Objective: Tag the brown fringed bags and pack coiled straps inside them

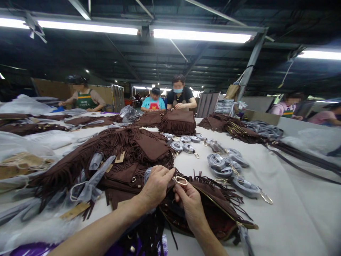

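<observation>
A gold-coloured snap hook sits between my two hands, above a brown fringed bag. My left hand is closed on the hook's base, and part of a plastic-wrapped strap shows behind it. From below, my right hand pinches the hook's loop between thumb and fingers. Whether the hook is fastened to a ring cannot be made out. Beneath my right hand the fringed bag lies with its zipped mouth gaping, its dark lining showing. More brown fringed bags are heaped just beyond my hands.
Several coiled, wrapped straps with gold hooks lie on the white table to the right. Clear plastic bags and paper tags crowd the left side. Beyond stand finished-looking bags and a masked co-worker; other people work farther off.
</observation>
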Motion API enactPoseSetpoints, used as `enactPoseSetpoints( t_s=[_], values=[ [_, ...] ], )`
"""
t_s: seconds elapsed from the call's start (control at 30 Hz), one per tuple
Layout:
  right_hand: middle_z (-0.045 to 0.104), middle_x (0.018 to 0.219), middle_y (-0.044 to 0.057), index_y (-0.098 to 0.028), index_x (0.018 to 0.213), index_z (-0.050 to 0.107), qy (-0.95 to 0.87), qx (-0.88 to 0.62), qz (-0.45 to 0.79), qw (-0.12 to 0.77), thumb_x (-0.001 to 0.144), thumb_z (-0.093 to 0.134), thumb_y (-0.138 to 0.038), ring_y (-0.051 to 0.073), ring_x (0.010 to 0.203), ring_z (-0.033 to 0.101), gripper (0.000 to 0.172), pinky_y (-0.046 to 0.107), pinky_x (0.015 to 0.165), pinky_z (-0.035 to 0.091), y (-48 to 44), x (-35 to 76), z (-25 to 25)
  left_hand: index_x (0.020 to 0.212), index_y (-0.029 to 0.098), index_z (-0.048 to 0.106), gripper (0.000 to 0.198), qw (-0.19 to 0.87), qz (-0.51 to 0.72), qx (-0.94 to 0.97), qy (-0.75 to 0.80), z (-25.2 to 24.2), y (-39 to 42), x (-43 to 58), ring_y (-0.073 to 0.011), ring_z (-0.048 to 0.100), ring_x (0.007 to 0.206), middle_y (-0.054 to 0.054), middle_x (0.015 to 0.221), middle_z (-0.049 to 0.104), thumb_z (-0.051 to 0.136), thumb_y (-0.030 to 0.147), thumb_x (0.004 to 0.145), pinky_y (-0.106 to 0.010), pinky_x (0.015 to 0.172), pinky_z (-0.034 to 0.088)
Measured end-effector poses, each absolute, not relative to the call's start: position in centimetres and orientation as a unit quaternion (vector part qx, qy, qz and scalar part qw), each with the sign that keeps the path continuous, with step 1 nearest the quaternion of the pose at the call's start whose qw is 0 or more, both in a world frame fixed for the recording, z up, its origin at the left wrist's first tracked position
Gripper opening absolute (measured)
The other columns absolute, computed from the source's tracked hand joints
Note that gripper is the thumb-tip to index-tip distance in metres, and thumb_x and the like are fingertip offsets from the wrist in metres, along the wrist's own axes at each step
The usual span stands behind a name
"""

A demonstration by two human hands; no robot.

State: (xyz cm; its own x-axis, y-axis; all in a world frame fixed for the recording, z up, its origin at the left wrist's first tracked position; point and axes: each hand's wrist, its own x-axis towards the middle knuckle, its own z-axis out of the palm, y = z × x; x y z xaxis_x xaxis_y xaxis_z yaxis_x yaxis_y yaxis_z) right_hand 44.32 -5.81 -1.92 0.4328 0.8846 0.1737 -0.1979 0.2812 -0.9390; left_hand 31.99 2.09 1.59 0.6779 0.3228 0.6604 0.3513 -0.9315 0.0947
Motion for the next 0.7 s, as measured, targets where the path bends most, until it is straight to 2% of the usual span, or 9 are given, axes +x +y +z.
enactPoseSetpoints(
  t_s=[0.2, 0.37, 0.53, 0.63, 0.7],
  values=[
    [0.049, 0.050, -0.006, -0.017, 0.074, 0.060, -0.359, -0.463, 0.389, 0.711, 0.066, 0.079, -0.060, 0.008, 0.044, 0.033, 0.048, 0.021, 0.044, 0.022, -5.7, 44.5, -2.3, 0.121, 0.012, 0.059, 0.033, -0.001, -0.346, -0.923, -0.167, 1.7, 1.4, 32.2, -0.0243, 0.052, 0.091, -0.009, 0.094, 0.066, 0.044, 0.015, 0.092, -0.041, 0.085, 0.041],
    [0.048, 0.050, -0.006, -0.018, 0.068, 0.055, -0.355, -0.456, 0.398, 0.712, 0.064, 0.080, -0.062, 0.007, 0.044, 0.033, 0.051, 0.021, 0.044, 0.022, -5.9, 44.5, -2.2, 0.118, 0.015, 0.062, 0.032, -0.070, -0.332, -0.931, -0.136, 2.8, 0.6, 31.9, -0.0233, 0.052, 0.094, -0.008, 0.100, 0.067, 0.050, 0.018, 0.089, -0.040, 0.087, 0.038],
    [0.048, 0.049, -0.006, -0.018, 0.066, 0.053, -0.354, -0.466, 0.394, 0.708, 0.063, 0.081, -0.061, 0.006, 0.042, 0.029, 0.051, 0.020, 0.041, 0.019, -6.2, 44.4, -1.9, 0.089, 0.019, 0.072, 0.019, -0.115, -0.379, -0.900, -0.184, 2.8, 0.3, 33.0, -0.0187, 0.055, 0.085, -0.003, 0.086, 0.070, 0.053, 0.018, 0.091, -0.037, 0.085, 0.036],
    [0.050, 0.053, -0.006, -0.017, 0.073, 0.057, -0.350, -0.480, 0.392, 0.703, 0.065, 0.081, -0.057, 0.006, 0.042, 0.031, 0.047, 0.018, 0.039, 0.018, -6.7, 44.5, -1.9, 0.074, 0.018, 0.068, 0.020, -0.116, -0.383, -0.896, -0.192, 2.4, 0.9, 34.1, -0.0174, 0.055, 0.081, -0.002, 0.078, 0.068, 0.055, 0.017, 0.089, -0.036, 0.085, 0.036],
    [0.054, 0.058, -0.005, -0.018, 0.081, 0.060, -0.341, -0.496, 0.383, 0.701, 0.063, 0.083, -0.055, 0.006, 0.042, 0.038, 0.048, 0.016, 0.038, 0.018, -7.4, 44.8, -2.3, 0.069, 0.016, 0.065, 0.022, -0.105, -0.381, -0.896, -0.201, 2.3, 1.8, 34.9, -0.0172, 0.055, 0.080, -0.002, 0.075, 0.066, 0.055, 0.016, 0.089, -0.035, 0.086, 0.037]
  ],
)
